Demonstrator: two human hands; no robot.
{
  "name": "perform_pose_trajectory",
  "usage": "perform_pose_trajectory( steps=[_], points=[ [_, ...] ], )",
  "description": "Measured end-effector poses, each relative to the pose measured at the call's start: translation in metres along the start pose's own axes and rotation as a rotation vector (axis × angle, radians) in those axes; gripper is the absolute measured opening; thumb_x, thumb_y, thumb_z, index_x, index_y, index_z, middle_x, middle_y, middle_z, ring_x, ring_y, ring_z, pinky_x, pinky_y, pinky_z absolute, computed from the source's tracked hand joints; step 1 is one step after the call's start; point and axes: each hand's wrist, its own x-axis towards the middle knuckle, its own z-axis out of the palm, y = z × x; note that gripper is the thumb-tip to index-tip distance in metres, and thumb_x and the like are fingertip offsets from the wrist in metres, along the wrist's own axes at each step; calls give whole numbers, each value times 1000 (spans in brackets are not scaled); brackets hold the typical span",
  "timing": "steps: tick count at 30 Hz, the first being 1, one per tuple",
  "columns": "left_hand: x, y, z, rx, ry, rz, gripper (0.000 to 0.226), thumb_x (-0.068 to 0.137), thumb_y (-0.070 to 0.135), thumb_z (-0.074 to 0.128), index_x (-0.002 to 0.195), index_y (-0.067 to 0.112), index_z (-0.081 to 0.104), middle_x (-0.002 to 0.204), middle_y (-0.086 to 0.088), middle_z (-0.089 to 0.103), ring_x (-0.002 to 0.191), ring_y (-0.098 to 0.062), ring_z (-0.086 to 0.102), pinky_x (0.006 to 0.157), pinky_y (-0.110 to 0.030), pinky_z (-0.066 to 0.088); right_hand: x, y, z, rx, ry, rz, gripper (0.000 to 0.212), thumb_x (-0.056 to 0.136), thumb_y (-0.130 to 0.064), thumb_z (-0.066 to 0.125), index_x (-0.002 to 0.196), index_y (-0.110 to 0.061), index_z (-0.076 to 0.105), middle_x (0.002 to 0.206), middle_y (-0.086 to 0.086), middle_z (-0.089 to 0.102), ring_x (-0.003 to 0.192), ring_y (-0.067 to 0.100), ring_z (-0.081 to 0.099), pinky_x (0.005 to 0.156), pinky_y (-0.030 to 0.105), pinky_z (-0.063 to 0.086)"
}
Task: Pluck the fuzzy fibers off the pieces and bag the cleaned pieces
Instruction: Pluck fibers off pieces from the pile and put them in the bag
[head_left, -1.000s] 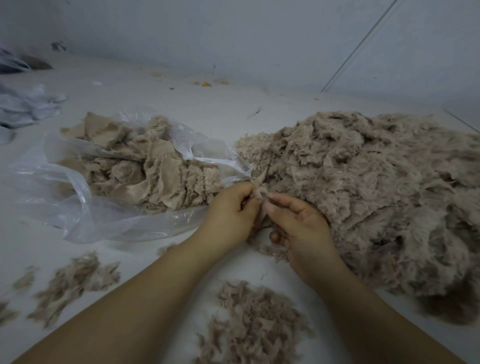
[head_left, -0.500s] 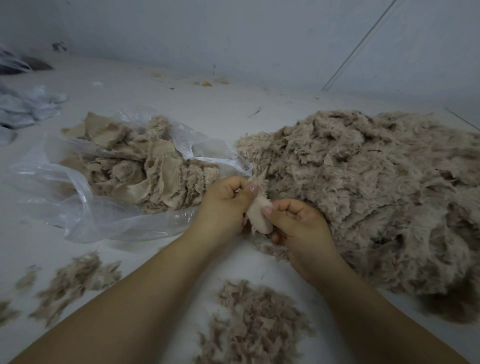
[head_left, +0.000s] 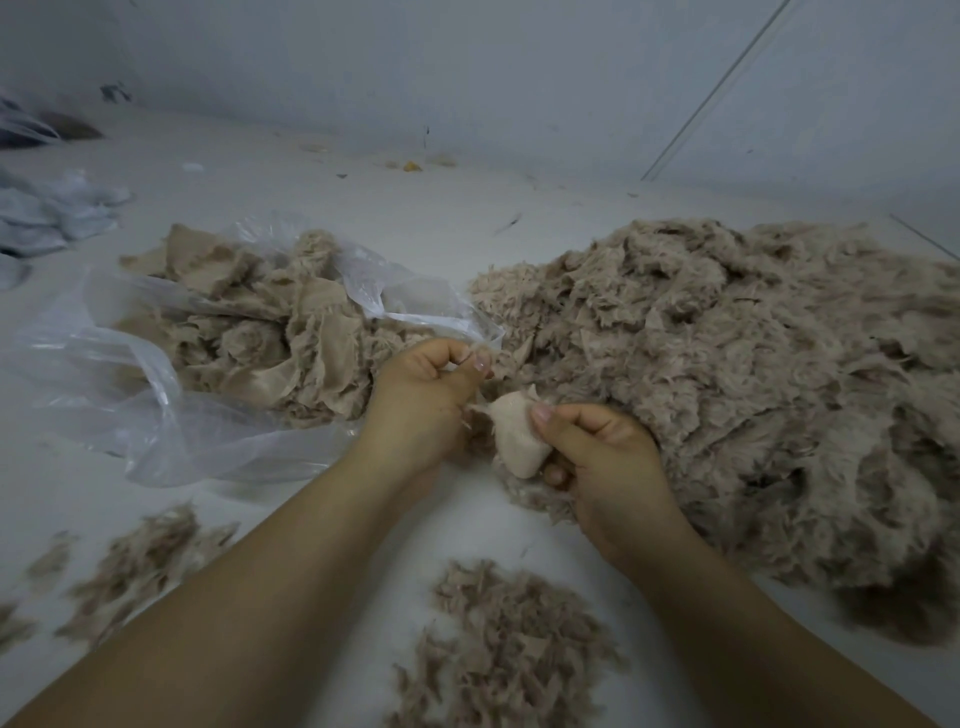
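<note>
White floor (head_left: 467, 218), piece (head_left: 517, 439) pinched in right hand (head_left: 605, 460), left hand (head_left: 423, 400) curled, pinching fuzz beside it.

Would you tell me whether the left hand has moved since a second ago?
Yes. The left hand has pulled away from the right hand, toward the plastic bag.

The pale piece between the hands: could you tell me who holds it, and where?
The right hand pinches the pale piece at its right edge; the left hand pinches plucked fibers.
</note>
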Motion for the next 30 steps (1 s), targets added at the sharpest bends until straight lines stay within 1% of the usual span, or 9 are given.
perform_pose_trajectory(
  steps=[6,8,10,13,16,18,20,24,30],
  points=[
    [10,10,-17,-34,-71,-29,21,96,5,56,74,6,56,39,3,38,28,-6,26,36,-10,20,1,-1,1,60,55,7,28,89,-20,67,62,-17,69,57,4,53,44,10,38,39,21,33],
    [7,14,-27,37,-368,-78,14,89,0,61,75,3,61,39,2,47,27,-6,31,35,-10,24,1,-2,2,77,43,1,25,86,-24,67,63,-16,69,55,3,53,44,10,36,39,20,31],
    [2,21,-36,202,-872,-181,9,83,-4,67,80,3,72,52,-10,61,35,-13,49,38,-16,40,0,-1,2,81,35,-4,28,90,-26,65,64,-15,69,51,0,51,43,10,36,41,20,32],
    [-1,24,-40,473,-1333,-215,21,82,-12,66,99,-3,73,94,-32,68,74,-36,66,71,-43,58,0,0,1,67,44,-10,29,94,-26,63,72,-10,71,50,0,51,44,10,37,42,21,34],
    [-5,24,-31,434,-1050,-246,5,81,3,74,77,6,75,68,-18,67,51,-22,62,54,-31,56,0,1,1,76,50,-16,30,95,-26,63,70,-10,70,50,1,49,44,10,37,41,20,35],
    [-4,19,-24,417,-682,-180,29,73,31,78,58,10,64,48,-11,54,34,-18,46,37,-21,39,1,1,0,88,33,-13,29,93,-27,64,78,-2,69,53,5,48,44,11,35,40,19,33],
    [-1,13,-18,362,-397,-82,44,68,44,75,62,6,54,45,-11,44,33,-20,36,36,-20,29,0,1,0,76,-1,-20,39,86,-33,66,86,6,67,59,10,47,46,12,34,41,20,32],
    [-7,8,-6,310,-344,-31,30,92,26,64,69,8,58,48,-7,44,33,-16,35,36,-20,29,0,-1,-3,29,-70,-34,42,78,-39,68,84,3,66,61,10,51,50,15,37,41,21,33],
    [-9,3,2,211,-191,-43,45,100,25,54,55,17,54,45,-1,37,36,-14,29,35,-19,27,4,3,-3,-10,-86,-17,34,82,-34,68,71,-2,71,62,13,51,48,15,39,41,21,33]
  ],
)
